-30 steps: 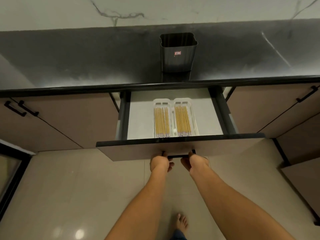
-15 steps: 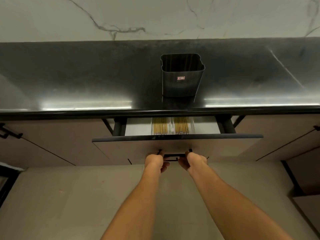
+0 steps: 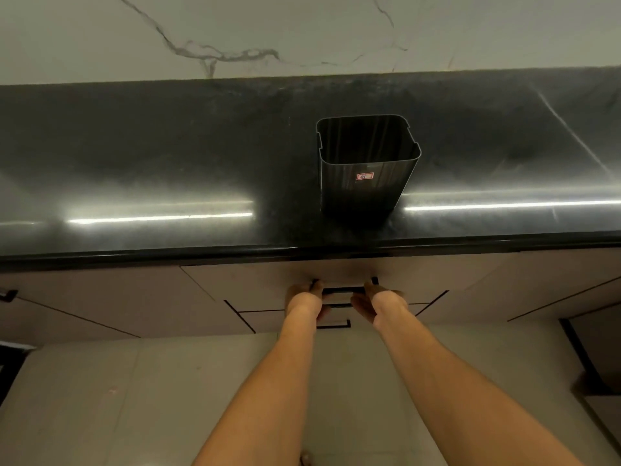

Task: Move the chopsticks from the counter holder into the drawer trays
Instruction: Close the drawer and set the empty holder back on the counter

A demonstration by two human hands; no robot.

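The dark metal counter holder (image 3: 364, 163) stands upright on the black counter (image 3: 168, 156), and I see no chopsticks inside it. Below the counter edge the drawer front (image 3: 255, 280) sits flush with the cabinets, so the trays and chopsticks are hidden. My left hand (image 3: 304, 295) and my right hand (image 3: 378, 299) both curl around the ends of the black drawer handle (image 3: 342, 290), a hand's width apart.
A second drawer handle (image 3: 334, 324) shows just below my hands. Beige cabinet doors run left and right, with a black pull (image 3: 8, 294) at the far left. A marble backsplash (image 3: 302, 31) rises behind the counter. Pale floor tiles (image 3: 100, 398) lie below.
The drawer slid inward from wide open to fully closed, hiding the two white trays of chopsticks. Both hands stayed on the handle and moved forward with it.
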